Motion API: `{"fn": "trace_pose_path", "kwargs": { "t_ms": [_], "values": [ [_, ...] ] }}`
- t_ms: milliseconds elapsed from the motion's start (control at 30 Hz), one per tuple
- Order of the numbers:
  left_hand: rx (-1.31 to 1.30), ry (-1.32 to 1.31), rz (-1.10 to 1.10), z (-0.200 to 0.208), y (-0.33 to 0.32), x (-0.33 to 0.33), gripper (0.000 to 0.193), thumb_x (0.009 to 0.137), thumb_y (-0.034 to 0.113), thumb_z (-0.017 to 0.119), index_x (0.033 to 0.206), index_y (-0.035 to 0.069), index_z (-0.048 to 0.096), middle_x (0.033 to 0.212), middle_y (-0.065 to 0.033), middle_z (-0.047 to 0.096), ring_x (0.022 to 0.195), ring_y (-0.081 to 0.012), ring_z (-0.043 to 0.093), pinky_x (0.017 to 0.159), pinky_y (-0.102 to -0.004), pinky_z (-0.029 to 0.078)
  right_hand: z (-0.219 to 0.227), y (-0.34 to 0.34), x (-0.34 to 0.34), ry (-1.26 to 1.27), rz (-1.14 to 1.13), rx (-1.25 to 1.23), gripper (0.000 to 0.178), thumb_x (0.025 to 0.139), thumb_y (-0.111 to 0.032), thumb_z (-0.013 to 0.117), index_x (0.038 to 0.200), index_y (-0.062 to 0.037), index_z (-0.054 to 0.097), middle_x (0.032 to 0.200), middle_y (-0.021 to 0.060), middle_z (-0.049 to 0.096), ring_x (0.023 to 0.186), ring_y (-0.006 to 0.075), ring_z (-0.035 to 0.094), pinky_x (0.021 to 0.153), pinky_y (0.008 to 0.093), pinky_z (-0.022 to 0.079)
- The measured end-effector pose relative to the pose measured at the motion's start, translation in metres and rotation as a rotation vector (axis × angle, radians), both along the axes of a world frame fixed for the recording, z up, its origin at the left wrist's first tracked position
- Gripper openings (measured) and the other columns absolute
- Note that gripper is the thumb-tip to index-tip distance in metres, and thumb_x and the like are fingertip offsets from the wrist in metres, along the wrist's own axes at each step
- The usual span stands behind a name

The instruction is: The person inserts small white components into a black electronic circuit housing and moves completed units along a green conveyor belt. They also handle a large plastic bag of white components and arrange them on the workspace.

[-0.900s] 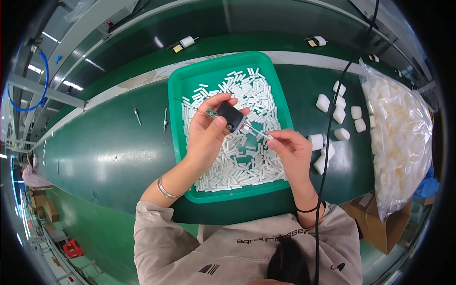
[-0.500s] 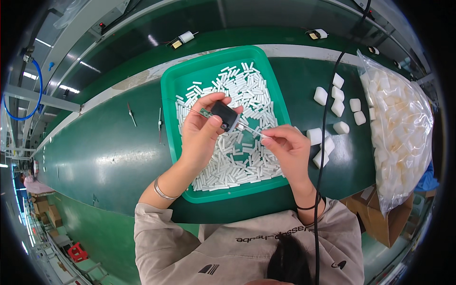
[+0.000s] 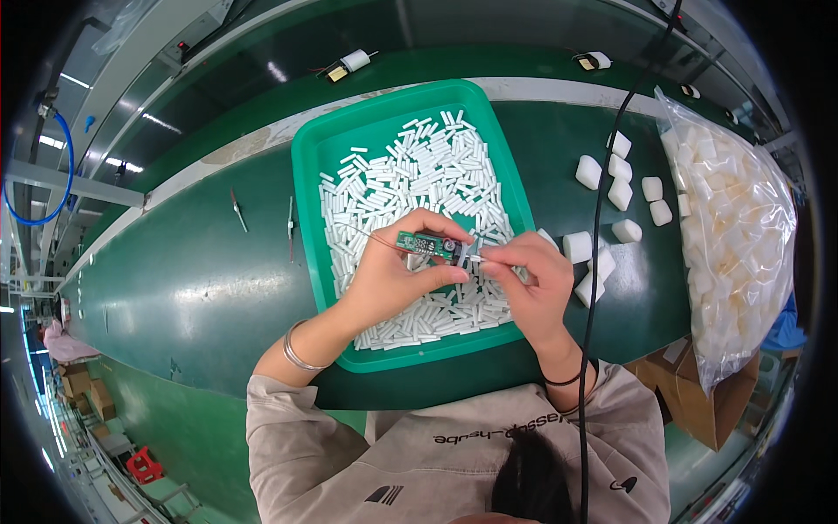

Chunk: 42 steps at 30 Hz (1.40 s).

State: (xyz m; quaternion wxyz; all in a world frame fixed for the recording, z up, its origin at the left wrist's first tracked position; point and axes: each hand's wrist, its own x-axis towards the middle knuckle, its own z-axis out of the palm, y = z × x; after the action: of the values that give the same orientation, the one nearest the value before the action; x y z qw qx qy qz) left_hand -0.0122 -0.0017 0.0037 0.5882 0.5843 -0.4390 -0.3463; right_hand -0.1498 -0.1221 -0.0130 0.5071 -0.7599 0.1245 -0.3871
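My left hand (image 3: 384,281) grips a small electronic assembly (image 3: 426,244) with a green circuit board and a black body, its board side facing up. Thin wires trail from it toward the left. At its right end, my right hand (image 3: 537,284) pinches a small white tube (image 3: 476,258), mostly covered by the fingertips. Both hands are above a green plastic tray (image 3: 307,201), over loose white tubes (image 3: 428,175) strewn across its bottom.
White foam cylinders (image 3: 621,194) stand right of the tray, beside a clear bag (image 3: 733,236) full of them. A black cable (image 3: 601,210) hangs in front. Two thin parts (image 3: 238,211) lie left. Similar assemblies (image 3: 349,65) sit on the strip beyond. A cardboard box (image 3: 698,397) stands lower right.
My left hand has turned the assembly so its circuit board now faces up, and moved it slightly down and right. My right fingers are now closer to its end.
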Motion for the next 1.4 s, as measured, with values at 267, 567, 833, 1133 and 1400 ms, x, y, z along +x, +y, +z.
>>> {"fn": "trace_pose_path", "kwargs": {
  "t_ms": [267,567,833,1133,1400],
  "values": [
    [0.152,0.236,0.010,-0.001,-0.001,-0.002,0.036,0.066,0.004,0.074,0.096,0.003,0.053,0.085,-0.0039,0.059,0.080,-0.0098,0.056,0.072,-0.0239,0.045,0.007,-0.008,-0.003,-0.054,-0.013,-0.676,0.022,0.057,-0.002,0.071,0.077,-0.0026,0.061,0.065,0.0035,0.052,0.055,0.0176,0.052,0.046,0.0257,0.042],
    [0.052,0.373,0.158,-0.003,-0.001,0.000,0.031,0.073,0.008,0.065,0.099,0.002,0.049,0.093,-0.0108,0.058,0.081,-0.0137,0.056,0.073,-0.0261,0.047,0.032,-0.045,-0.039,0.615,-0.323,-0.746,0.040,0.066,-0.011,0.066,0.104,-0.0054,0.056,0.092,0.0070,0.057,0.079,0.0244,0.053,0.066,0.0317,0.045],
    [0.107,0.363,0.104,0.002,-0.003,0.001,0.028,0.071,0.004,0.064,0.095,0.005,0.050,0.098,-0.0124,0.058,0.081,-0.0142,0.057,0.071,-0.0261,0.049,0.025,-0.069,-0.058,0.892,-0.140,-0.652,0.044,0.062,0.002,0.064,0.103,-0.0089,0.054,0.096,0.0113,0.055,0.078,0.0281,0.054,0.067,0.0356,0.046],
    [-0.023,0.295,0.042,-0.005,0.001,0.004,0.029,0.065,-0.005,0.067,0.091,0.005,0.057,0.102,-0.0092,0.057,0.094,-0.0160,0.055,0.083,-0.0286,0.044,0.029,-0.041,-0.041,0.462,-0.236,-0.192,0.033,0.065,-0.001,0.068,0.094,-0.0028,0.054,0.084,0.0092,0.056,0.069,0.0226,0.056,0.062,0.0308,0.046],
    [-0.187,0.392,0.085,-0.004,0.005,-0.002,0.035,0.063,-0.003,0.070,0.093,0.002,0.053,0.098,-0.0124,0.059,0.092,-0.0173,0.056,0.080,-0.0287,0.048,0.025,0.007,-0.017,-0.026,0.118,0.533,0.029,0.071,0.007,0.063,0.098,0.0027,0.054,0.094,0.0092,0.058,0.087,0.0159,0.057,0.076,0.0257,0.048]
  ]
}}
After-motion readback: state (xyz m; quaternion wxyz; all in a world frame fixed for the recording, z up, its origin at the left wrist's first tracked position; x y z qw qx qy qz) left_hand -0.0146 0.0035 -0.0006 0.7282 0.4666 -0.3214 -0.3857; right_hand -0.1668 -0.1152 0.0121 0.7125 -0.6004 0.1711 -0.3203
